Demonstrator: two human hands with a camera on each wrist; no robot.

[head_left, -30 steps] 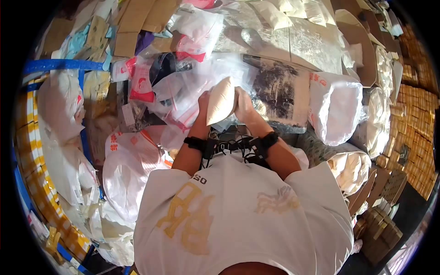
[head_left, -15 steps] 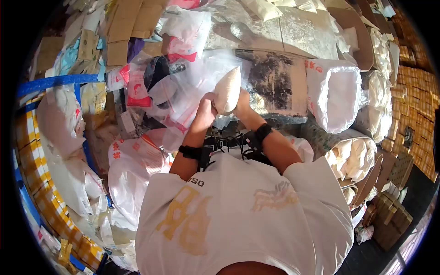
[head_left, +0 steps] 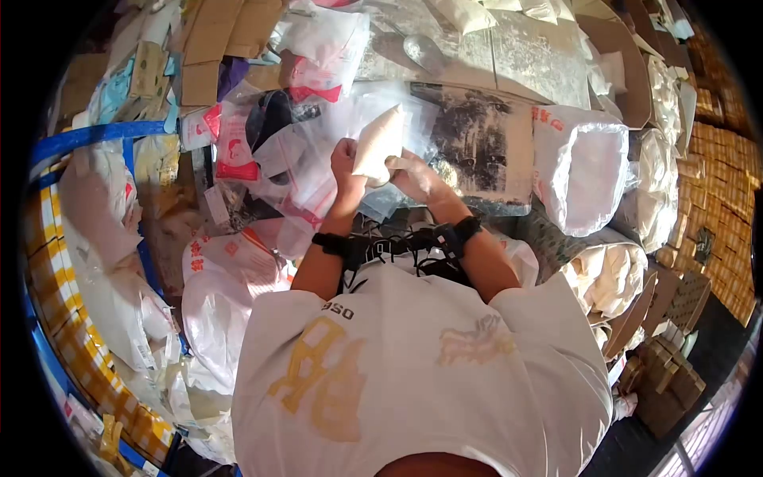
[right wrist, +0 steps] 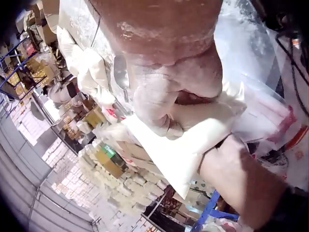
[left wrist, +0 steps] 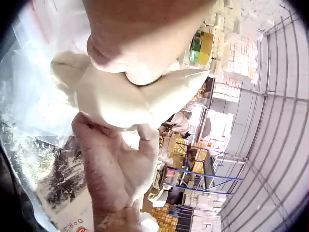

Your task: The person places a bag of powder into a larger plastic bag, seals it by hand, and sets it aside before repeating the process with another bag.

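A plump cream-coloured pouch [head_left: 380, 141] is held up between both hands in front of the chest. My left hand [head_left: 346, 165] grips its left side, with the thumb pressed on it in the left wrist view. My right hand [head_left: 417, 181], dusted with white powder, pinches the pouch near its lower right edge. In the right wrist view the curled fingers of that hand lie against the pouch [right wrist: 166, 157]. Under the hands, clear plastic bags [head_left: 310, 155] are spread over a dark, powder-marked board [head_left: 477, 147].
A metal scoop [head_left: 424, 52] rests on the powdery surface at the back. To the right stands a white lined sack [head_left: 584, 171], with a box of filled cream pouches [head_left: 608, 278] nearer me. Pink-and-white packets [head_left: 236, 147] and a white sack [head_left: 214, 310] are at left.
The pouch has moved a little left and away from me since half a second ago, and leans differently. My right hand has shifted left along with it, to the pouch's lower end.
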